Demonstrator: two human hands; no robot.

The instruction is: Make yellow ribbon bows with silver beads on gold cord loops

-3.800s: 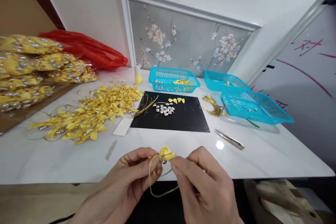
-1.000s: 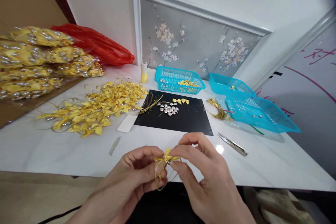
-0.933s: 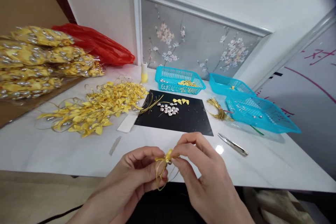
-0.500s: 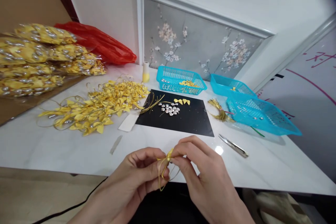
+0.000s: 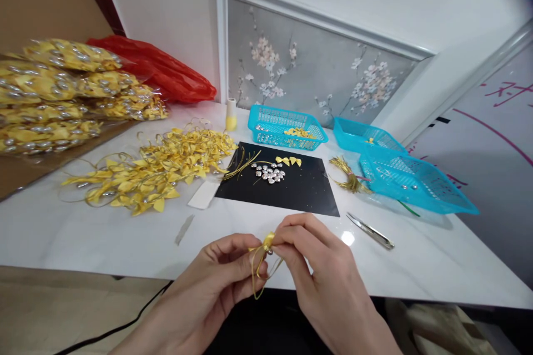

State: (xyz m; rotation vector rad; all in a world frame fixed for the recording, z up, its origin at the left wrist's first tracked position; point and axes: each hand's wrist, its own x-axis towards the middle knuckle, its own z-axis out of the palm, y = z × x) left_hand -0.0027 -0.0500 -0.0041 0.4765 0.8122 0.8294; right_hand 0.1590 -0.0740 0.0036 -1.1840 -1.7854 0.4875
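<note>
Between my two hands, just past the table's front edge, is a yellow ribbon bow (image 5: 268, 241) with thin gold cord looping below it. A small silver bead (image 5: 270, 252) shows under the bow. My left hand (image 5: 227, 274) pinches the bow's left side and the cord between thumb and fingers. From the right, my right hand (image 5: 318, 266) grips the bow's other side with thumb and forefinger. Beyond them lies a black mat (image 5: 291, 197) bearing a cluster of silver beads (image 5: 272, 174), a few yellow bows (image 5: 289, 161) and loose gold cords (image 5: 244, 163).
A heap of yellow ribbon pieces (image 5: 154, 169) spreads on the left, near bagged bundles (image 5: 41, 86). Blue baskets (image 5: 287, 141) stand at the back and right (image 5: 449, 199). Small scissors or snips (image 5: 370, 230) lie right of my hands, below a cord bundle (image 5: 350, 177).
My right fingers have shifted slightly, and more of the yellow bow and the silver bead now shows between my hands. Things on the table have stayed put.
</note>
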